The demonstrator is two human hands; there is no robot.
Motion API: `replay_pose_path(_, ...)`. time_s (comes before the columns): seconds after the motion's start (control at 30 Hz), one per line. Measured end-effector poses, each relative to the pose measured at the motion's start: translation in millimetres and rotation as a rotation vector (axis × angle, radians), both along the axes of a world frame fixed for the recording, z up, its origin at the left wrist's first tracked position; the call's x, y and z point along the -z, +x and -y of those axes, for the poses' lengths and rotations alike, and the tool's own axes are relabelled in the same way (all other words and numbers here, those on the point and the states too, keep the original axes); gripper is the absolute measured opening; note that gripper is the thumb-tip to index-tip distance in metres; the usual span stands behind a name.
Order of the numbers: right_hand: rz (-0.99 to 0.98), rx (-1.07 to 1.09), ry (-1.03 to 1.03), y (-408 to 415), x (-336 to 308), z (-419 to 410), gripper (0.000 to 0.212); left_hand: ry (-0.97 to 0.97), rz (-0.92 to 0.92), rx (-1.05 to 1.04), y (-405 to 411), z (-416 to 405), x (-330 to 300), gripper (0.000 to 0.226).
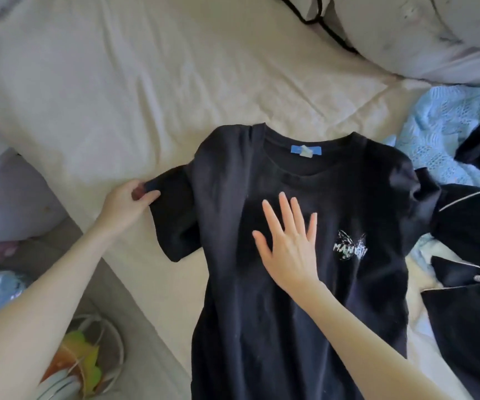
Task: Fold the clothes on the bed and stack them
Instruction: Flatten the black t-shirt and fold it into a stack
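Two bare forearms, left hand (130, 196), right hand (289, 243), no sleeves, seemingly no rings

T-shirt (305, 284) on bed (117, 96) | pajamas (469, 284) right | pillow (434, 33) behind

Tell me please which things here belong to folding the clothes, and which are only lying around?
Belong to the job:
- black T-shirt, pressed flat by the right hand, its sleeve pinched by the left hand
- dark pyjama top with white piping
- light blue knitted garment
- bed sheet

Only lying around:
- pillow
- black cord
- basket beside the bed
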State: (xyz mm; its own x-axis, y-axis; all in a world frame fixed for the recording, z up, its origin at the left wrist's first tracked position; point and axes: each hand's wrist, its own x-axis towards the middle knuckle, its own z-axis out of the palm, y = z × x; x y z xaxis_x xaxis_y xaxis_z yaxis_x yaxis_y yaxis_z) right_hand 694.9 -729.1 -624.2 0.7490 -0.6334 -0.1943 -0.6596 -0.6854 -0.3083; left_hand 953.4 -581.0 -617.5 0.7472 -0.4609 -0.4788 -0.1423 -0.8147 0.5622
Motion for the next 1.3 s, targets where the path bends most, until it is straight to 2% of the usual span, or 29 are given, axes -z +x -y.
replay_pose_path(0.07, -0.07, -0.006, 0.032, 0.2, 8.5, -6.6, 0.059, -0.163, -0.076, -0.205, 5.6, -1.6, -5.9, 0.011)
replay_pose_path(0.13, -0.116, -0.016, 0.043, -1.0, 13.7, -6.7, 0.06, -0.352, -0.153, -0.506, 18.1, -2.1, -17.4, 0.004)
replay_pose_path(0.2, -0.137, -0.018, 0.042, -1.6, 15.5, -5.6, 0.06, -0.391, -0.078, -0.663, 36.5, -9.3, -22.7, 0.004)
replay_pose_path(0.3, -0.163, -0.024, 0.037, -2.0, 14.9, -4.6, 0.06, -0.342, 0.074, -0.706, 51.9, -21.7, -23.3, 0.011)
replay_pose_path(0.37, -0.18, -0.022, 0.035, -1.2, 13.5, -5.2, 0.06, -0.322, 0.083, -0.689, 48.2, -28.0, -19.9, 0.024)
replay_pose_path(0.43, -0.191, -0.01, 0.037, -1.8, 11.9, -7.9, 0.06, -0.365, -0.011, -0.735, 32.0, -32.8, -14.6, 0.028)
replay_pose_path(0.5, -0.176, 0.011, 0.036, -7.2, 8.8, -15.8, 0.059, -0.425, -0.132, -0.809, 2.3, -40.5, -7.5, 0.014)
replay_pose_path(0.53, -0.165, 0.024, 0.038, -12.0, 7.2, -21.2, 0.058, -0.421, -0.176, -0.821, -18.8, -45.2, -5.2, 0.015)
replay_pose_path(0.6, -0.157, 0.042, 0.046, -25.8, 5.2, -34.4, 0.057, -0.397, -0.286, -0.779, -70.3, -56.5, 3.4, 0.017)
replay_pose_path(0.77, -0.235, 0.038, 0.125, -78.1, 0.8, -72.5, 0.058, -0.214, -0.411, -0.449, -193.5, -90.2, 17.2, 0.018)
replay_pose_path(0.9, -0.309, 0.028, 0.178, -124.7, -2.3, -101.3, 0.056, -0.083, -0.387, -0.255, -225.7, -114.3, 31.9, 0.012)
replay_pose_path(1.0, -0.252, -0.007, 0.122, -147.7, 1.4, -112.0, 0.056, -0.051, -0.445, -0.182, -229.3, -121.8, 38.4, 0.013)
replay_pose_path(1.13, -0.226, -0.013, 0.124, -161.1, 4.5, -114.5, 0.054, -0.086, -0.282, -0.314, -238.1, -141.8, 31.7, 0.014)
replay_pose_path(1.23, -0.252, -0.045, 0.15, -165.9, 4.9, -114.4, 0.055, 0.027, -0.077, -0.474, -250.1, -179.9, 17.6, 0.021)
replay_pose_path(1.3, -0.271, -0.061, 0.164, -172.3, 4.0, -114.4, 0.056, 0.054, 0.002, -0.415, -256.7, -197.8, 7.2, 0.022)
